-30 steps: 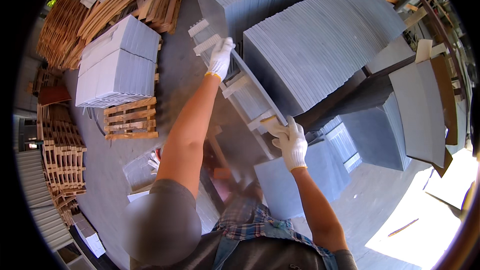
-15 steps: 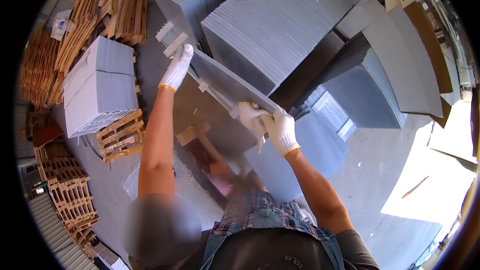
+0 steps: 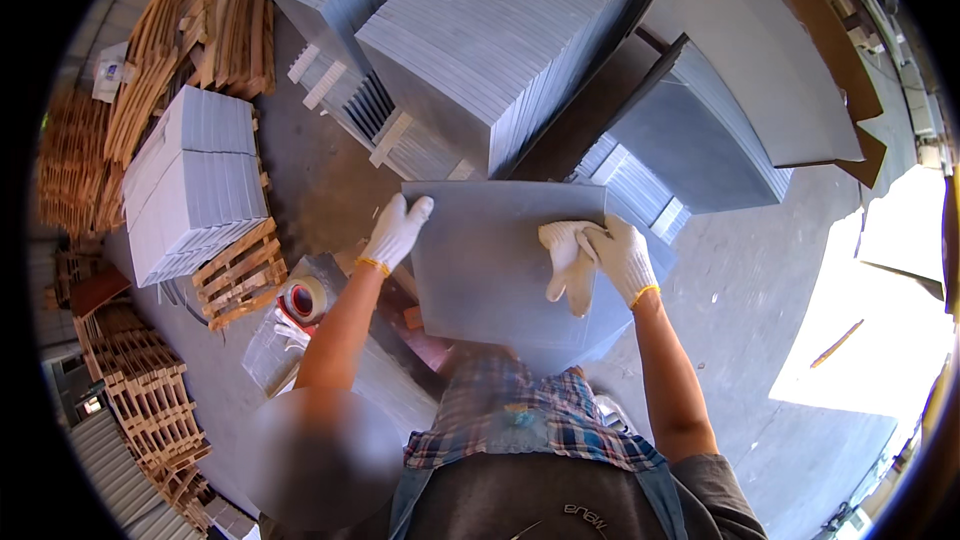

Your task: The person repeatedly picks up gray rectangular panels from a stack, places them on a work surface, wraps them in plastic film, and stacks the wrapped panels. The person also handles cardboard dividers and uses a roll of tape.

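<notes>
A flat grey panel (image 3: 490, 260) is held in front of my body, its broad face turned up toward me. My left hand (image 3: 398, 230), in a white knit glove with a yellow cuff, grips the panel's left edge near the upper corner. On the right side, my right hand (image 3: 622, 255), gloved the same way, has its fingers closed on a loose white glove (image 3: 568, 265) that lies against the panel's face. Part of another grey panel (image 3: 648, 258) shows beneath the right edge. The panel's underside is hidden.
Beyond the panel stands a large block of upright grey panels (image 3: 500, 30), with a slatted rack (image 3: 425, 148) under it. More panels (image 3: 690, 140) lean at the right. A tape roll (image 3: 303, 298) lies left of my legs. White stacked boards (image 3: 190, 180) rest on a wooden pallet (image 3: 240, 270).
The panel has come away from the large block toward my body and tipped from edge-on to face-up. Both hands moved with it, and the loose glove now lies on its face.
</notes>
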